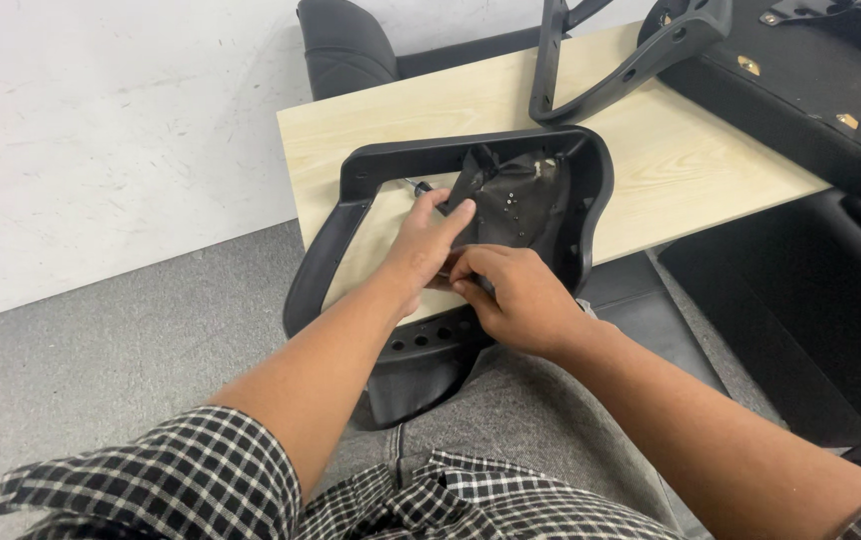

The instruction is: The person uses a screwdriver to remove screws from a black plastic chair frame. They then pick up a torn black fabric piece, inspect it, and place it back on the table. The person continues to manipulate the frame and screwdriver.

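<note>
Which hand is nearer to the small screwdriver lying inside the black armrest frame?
Left. The left hand lies right beside the screwdriver, its fingers almost touching it. The right hand is lower and further to the right, by the black fabric piece.

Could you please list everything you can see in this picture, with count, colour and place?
armrest frame: one, black plastic loop, lying on the board under both hands.
black bag: one, dark crumpled plastic, inside the frame's right part.
screwdriver: one, dark tip showing just above the left hand; partly hidden.
wooden board: one, pale wood grain, centre, resting across dark chair parts.
second armrest: one, black, top centre on the board.
seat base: one, black with metal fittings, top right.
floor: grey carpet, lower left.
wall: white, upper left.
left hand: on the frame, near the screwdriver.
right hand: pinching at the bag's lower edge.
</note>
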